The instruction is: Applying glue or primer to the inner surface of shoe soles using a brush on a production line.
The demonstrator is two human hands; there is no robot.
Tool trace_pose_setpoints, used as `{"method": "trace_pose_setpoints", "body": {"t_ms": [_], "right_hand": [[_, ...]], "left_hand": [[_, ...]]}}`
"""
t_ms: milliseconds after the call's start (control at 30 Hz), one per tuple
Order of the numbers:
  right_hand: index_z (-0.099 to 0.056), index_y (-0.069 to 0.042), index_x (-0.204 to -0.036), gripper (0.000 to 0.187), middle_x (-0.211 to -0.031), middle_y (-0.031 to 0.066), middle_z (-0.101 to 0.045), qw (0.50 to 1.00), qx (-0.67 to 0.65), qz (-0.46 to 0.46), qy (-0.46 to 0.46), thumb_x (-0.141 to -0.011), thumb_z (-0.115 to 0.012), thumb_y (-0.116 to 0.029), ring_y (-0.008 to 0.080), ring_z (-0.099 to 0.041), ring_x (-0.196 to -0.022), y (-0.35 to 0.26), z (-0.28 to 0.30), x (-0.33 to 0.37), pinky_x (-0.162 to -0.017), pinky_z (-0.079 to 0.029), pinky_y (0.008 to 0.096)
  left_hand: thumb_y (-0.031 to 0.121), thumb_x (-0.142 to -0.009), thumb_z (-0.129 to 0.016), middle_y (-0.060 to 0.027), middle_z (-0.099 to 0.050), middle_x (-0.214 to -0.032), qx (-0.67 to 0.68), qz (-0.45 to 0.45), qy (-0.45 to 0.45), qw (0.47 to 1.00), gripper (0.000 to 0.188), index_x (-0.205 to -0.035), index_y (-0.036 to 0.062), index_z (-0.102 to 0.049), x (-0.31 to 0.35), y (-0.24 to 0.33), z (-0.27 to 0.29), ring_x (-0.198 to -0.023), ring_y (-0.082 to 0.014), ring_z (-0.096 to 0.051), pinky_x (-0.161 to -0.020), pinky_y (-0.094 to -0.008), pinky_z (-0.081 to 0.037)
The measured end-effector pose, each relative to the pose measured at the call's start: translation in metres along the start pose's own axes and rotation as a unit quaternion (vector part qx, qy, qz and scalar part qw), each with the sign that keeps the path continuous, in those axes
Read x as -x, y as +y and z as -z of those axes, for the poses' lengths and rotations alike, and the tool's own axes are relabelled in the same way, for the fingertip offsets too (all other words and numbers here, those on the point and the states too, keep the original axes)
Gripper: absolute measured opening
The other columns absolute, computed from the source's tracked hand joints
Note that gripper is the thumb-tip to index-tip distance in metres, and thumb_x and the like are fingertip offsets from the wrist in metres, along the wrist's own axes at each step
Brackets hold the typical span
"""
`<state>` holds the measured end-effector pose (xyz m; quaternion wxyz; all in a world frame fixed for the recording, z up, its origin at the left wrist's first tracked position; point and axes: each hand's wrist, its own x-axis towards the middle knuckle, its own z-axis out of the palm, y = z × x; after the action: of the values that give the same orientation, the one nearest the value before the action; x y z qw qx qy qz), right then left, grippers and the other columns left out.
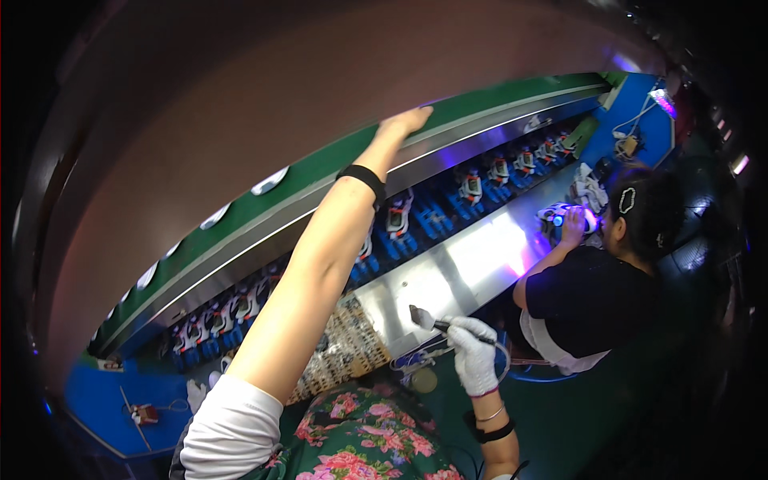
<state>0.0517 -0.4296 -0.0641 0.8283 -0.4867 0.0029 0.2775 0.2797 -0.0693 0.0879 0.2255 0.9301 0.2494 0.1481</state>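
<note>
You're likely reaching: bare left hand [408, 121] at the long green belt [320, 166], grip unclear; white-gloved right hand [475, 352] below it holds a black-handled brush [426, 319], maybe needed next.

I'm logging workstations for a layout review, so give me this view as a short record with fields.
left hand: bare, reaching to the green belt; whether it holds anything is unclear
right hand: white-gloved, grip closed around a brush-like tool
green belt load: pale pieces, left of the left hand
below belt: blue racks with shoes
right side: co-worker, dark top
</note>
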Motion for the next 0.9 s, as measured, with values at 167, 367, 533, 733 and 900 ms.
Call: {"method": "trace_pose_setpoints", "body": {"t_ms": [167, 367, 533, 733, 900], "right_hand": [[-0.074, 0.004, -0.097, 0.018, -0.092, 0.0122, -0.074, 1.000, -0.023, -0.003, -0.003, -0.081, -0.069, 0.007, 0.0116, -0.065, -0.072, 0.006, 0.007, 0.001, -0.067, -0.051, 0.0220], [-0.072, 0.005, -0.102, 0.020, -0.091, 0.0122, -0.073, 0.997, -0.009, -0.056, -0.043, -0.082, -0.067, 0.004, 0.0135, -0.062, -0.071, 0.013, 0.000, -0.006, -0.067, -0.051, 0.0258], [-0.072, 0.004, -0.101, 0.019, -0.092, 0.0113, -0.073, 0.997, -0.035, -0.058, -0.032, -0.083, -0.068, 0.004, 0.0141, -0.063, -0.074, 0.019, -0.022, -0.005, -0.069, -0.051, 0.0256], [-0.073, 0.002, -0.104, 0.019, -0.102, 0.0097, -0.074, 0.991, -0.101, -0.058, -0.069, -0.086, -0.068, 0.002, 0.0112, -0.066, -0.079, 0.020, -0.043, 0.002, -0.070, -0.050, 0.0218], [-0.070, 0.001, -0.103, 0.017, -0.099, 0.0103, -0.072, 0.982, -0.162, -0.067, -0.068, -0.087, -0.065, 0.005, 0.0135, -0.066, -0.079, 0.011, -0.085, 0.014, -0.068, -0.052, 0.0236]], "left_hand": [[0.020, -0.075, -0.084, -0.0105, -0.062, -0.084, 0.240, 0.048, 0.033, 0.969, 0.055, -0.116, 0.0007, -0.054, -0.017, -0.027, 0.009, -0.056, -0.0168, -0.062, -0.044, -0.0292, -0.055], [0.026, -0.093, -0.072, -0.0129, -0.058, -0.112, 0.608, 0.060, 0.075, 0.788, 0.037, -0.117, 0.0030, -0.057, 0.016, -0.063, 0.035, -0.108, -0.0266, -0.060, -0.090, -0.0404, -0.056], [0.000, -0.089, -0.062, -0.0180, -0.050, -0.131, 0.762, 0.057, 0.028, 0.644, 0.053, -0.138, -0.0011, -0.042, 0.148, -0.085, 0.070, -0.125, -0.0327, -0.052, -0.110, -0.0498, -0.045], [0.033, -0.084, -0.059, -0.0150, -0.063, -0.086, 0.703, 0.069, -0.113, 0.699, 0.059, -0.129, -0.0053, -0.050, 0.323, -0.156, 0.066, -0.073, -0.0220, -0.061, -0.063, -0.0310, -0.051], [0.021, -0.064, -0.060, -0.0267, -0.066, -0.108, 0.731, 0.263, -0.163, 0.607, 0.076, -0.132, -0.0104, -0.049, 0.427, -0.171, 0.046, -0.092, -0.0326, -0.069, -0.086, -0.0376, -0.055]]}}
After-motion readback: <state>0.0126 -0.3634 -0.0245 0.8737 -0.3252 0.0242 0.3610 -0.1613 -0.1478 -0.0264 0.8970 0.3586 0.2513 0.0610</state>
